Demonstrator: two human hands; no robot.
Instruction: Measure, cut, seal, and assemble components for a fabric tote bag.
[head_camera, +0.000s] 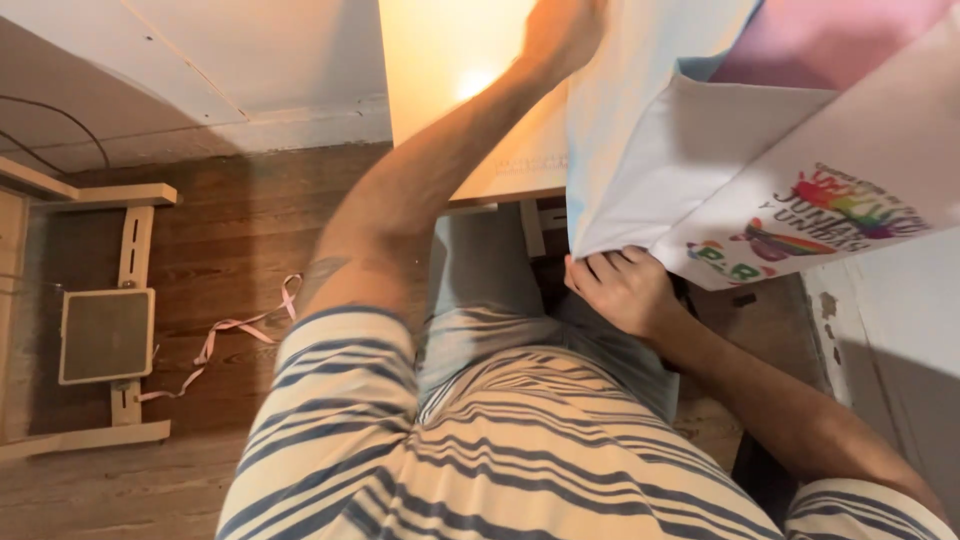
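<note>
A white cloth bag (680, 150) with a colourful printed picture hangs in front of me at the upper right. My left hand (560, 35) reaches up and grips the bag's top edge near the frame's top. My right hand (625, 290) is closed on the bag's lower corner, just above my lap. The bag is stretched between the two hands and hides part of the table behind it. I wear a striped shirt and light shorts.
A light wooden table (470, 110) stands ahead, brightly lit. On the dark wooden floor (240, 250) at the left lie a wooden frame with a square panel (105, 335) and a pink ribbon (240, 325). A white wall (900, 340) runs along the right.
</note>
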